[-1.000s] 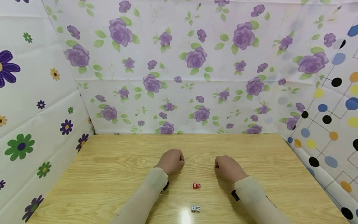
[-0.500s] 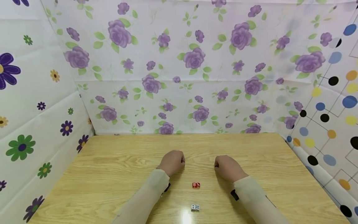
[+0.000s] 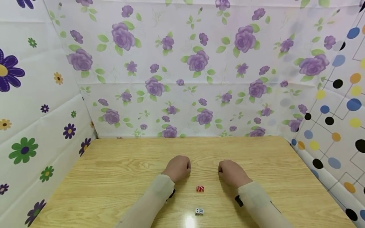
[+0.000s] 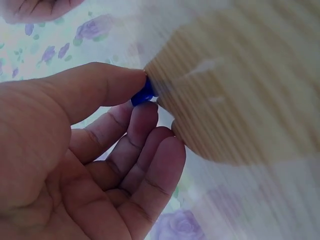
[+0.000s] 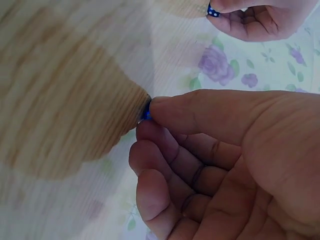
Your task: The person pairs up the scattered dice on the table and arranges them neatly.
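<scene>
My left hand (image 3: 178, 168) pinches a blue die (image 4: 143, 93) between thumb and fingers, low over the wooden table (image 3: 119, 167). White dots show on this die in the right wrist view. Across from it, my right hand (image 3: 232, 173) pinches another small blue die (image 5: 146, 110), mostly covered by the thumb and fingertip. Both blue dice are hidden by the hands in the head view. Between the forearms, a pair of red dice (image 3: 200, 189) lies side by side on the table. Nearer to me sits a pair of white dice (image 3: 199, 211), also side by side.
A purple-rose cloth (image 3: 182, 104) hangs behind the table's far edge. Flowered cloth (image 3: 51, 126) stands at the left and dotted cloth (image 3: 336, 136) at the right. Light reflects off the tabletop near the white dice.
My left hand has moved a little to the right and toward me, closer to the right hand. The right hand and the red and white dice stay almost where they were.
</scene>
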Demonstrator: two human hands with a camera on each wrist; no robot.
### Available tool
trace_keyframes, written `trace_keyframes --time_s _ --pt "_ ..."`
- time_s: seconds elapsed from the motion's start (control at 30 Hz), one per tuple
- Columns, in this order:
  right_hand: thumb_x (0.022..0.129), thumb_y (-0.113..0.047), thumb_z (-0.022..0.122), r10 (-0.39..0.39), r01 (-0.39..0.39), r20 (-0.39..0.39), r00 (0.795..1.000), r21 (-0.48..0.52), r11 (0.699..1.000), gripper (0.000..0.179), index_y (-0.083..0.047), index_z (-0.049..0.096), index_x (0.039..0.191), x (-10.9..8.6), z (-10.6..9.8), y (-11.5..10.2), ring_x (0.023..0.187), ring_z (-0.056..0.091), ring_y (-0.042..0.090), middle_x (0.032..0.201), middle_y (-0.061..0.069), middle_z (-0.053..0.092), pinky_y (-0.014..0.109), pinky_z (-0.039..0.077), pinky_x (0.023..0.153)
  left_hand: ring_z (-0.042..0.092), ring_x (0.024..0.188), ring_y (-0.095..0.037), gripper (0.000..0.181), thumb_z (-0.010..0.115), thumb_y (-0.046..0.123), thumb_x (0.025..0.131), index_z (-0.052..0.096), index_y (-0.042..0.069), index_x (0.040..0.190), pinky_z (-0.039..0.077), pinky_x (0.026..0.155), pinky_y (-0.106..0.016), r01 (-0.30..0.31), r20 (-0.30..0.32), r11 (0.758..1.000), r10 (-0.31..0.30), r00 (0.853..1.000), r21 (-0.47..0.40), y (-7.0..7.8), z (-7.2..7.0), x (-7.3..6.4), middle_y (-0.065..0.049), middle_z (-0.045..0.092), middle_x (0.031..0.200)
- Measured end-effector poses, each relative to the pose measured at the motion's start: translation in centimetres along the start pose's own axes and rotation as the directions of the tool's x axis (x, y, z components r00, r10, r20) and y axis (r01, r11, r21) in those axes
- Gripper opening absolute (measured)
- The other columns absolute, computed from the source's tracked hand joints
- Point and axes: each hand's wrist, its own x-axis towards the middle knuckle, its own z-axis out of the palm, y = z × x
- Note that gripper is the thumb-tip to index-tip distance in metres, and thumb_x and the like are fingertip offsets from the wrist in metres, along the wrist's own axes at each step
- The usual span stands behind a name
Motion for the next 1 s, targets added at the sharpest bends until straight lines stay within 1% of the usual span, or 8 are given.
trace_keyframes --time_s 0.13,0.3,0.4,0.53,0.7,0.8,0.9,1.0 --pt "0.085 -0.001 0.061 -0.001 0.001 -0.002 1.0 0.006 1.0 0.015 -0.012 0.065 0.076 0.2 0.3 -0.2 0.063 0.052 0.009 0.073 -0.003 0.061 0.03 0.046 0.06 0.037 0.052 -0.008 0.021 0.062 0.005 0.083 0.059 0.014 0.064 0.034 0.051 -0.024 -0.016 0.0 1.0 0.016 1.0 -0.009 0.7 0.2 -0.1 0.007 0.048 0.057" --pt "0.085 -0.002 0.061 -0.038 0.038 -0.009 0.999 0.008 0.999 0.015 -0.013 0.065 0.075 0.6 0.9 -0.8 0.064 0.053 0.008 0.072 -0.005 0.06 0.031 0.048 0.064 0.037 0.053 -0.007 0.021 0.062 0.007 0.084 0.058 0.016 0.065 0.035 0.053 -0.023 -0.046 0.012 0.999 0.045 0.999 0.001 1.2 0.6 -0.1 0.008 0.047 0.058" --pt "0.084 -0.003 0.062 -0.066 0.066 -0.024 0.998 -0.001 0.998 0.016 -0.015 0.063 0.074 0.8 1.3 -1.1 0.064 0.052 0.008 0.07 -0.006 0.058 0.031 0.046 0.064 0.04 0.054 -0.007 0.019 0.064 0.009 0.084 0.06 0.017 0.067 0.037 0.056 -0.023 -0.06 0.024 0.998 0.059 0.998 0.004 1.5 0.8 -0.1 0.008 0.048 0.06" --pt "0.084 -0.003 0.062 -0.089 0.089 -0.033 0.995 -0.002 0.996 0.018 -0.017 0.061 0.073 1.2 1.6 -1.4 0.064 0.049 0.009 0.07 -0.007 0.055 0.029 0.044 0.063 0.045 0.06 -0.006 0.015 0.068 0.011 0.083 0.062 0.018 0.071 0.041 0.06 -0.023 -0.072 0.012 0.997 0.071 0.997 0.035 1.8 0.9 0.0 0.01 0.052 0.066" --pt "0.085 -0.005 0.063 -0.115 0.115 -0.017 0.993 0.017 0.993 0.013 -0.016 0.063 0.078 1.5 1.8 -1.6 0.068 0.052 0.009 0.073 -0.007 0.057 0.03 0.046 0.065 0.049 0.064 -0.006 0.009 0.068 0.014 0.083 0.063 0.017 0.076 0.043 0.062 -0.023 -0.075 0.029 0.997 0.075 0.997 0.031 1.9 1.1 0.2 0.01 0.054 0.07" --pt "0.084 -0.007 0.066 -0.101 0.1 0.015 0.995 0.068 0.993 0.007 -0.015 0.064 0.084 1.5 1.5 -1.4 0.067 0.051 0.01 0.074 -0.006 0.057 0.032 0.045 0.065 0.052 0.069 -0.006 0.004 0.07 0.015 0.082 0.066 0.015 0.083 0.046 0.066 -0.025 -0.073 0.047 0.997 0.073 0.996 0.006 1.6 0.9 0.1 0.008 0.059 0.077" --pt "0.084 -0.011 0.068 -0.073 0.07 0.022 0.997 0.095 0.993 0.008 -0.014 0.066 0.091 1.4 1.0 -1.1 0.067 0.051 0.01 0.075 -0.006 0.057 0.033 0.045 0.066 0.056 0.077 -0.007 0.01 0.07 0.015 0.083 0.069 0.013 0.093 0.049 0.072 -0.027 -0.063 0.046 0.998 0.064 0.997 -0.02 1.2 0.3 -0.2 0.006 0.063 0.087" --pt "0.085 -0.014 0.068 -0.055 0.054 0.012 0.998 0.095 0.994 0.01 -0.013 0.068 0.095 1.4 0.5 -1.0 0.07 0.053 0.008 0.08 -0.006 0.061 0.033 0.048 0.069 0.058 0.079 -0.008 0.012 0.067 0.014 0.085 0.07 0.013 0.097 0.05 0.074 -0.028 -0.051 0.033 0.998 0.052 0.998 -0.031 0.9 -0.4 -0.5 0.005 0.065 0.09"
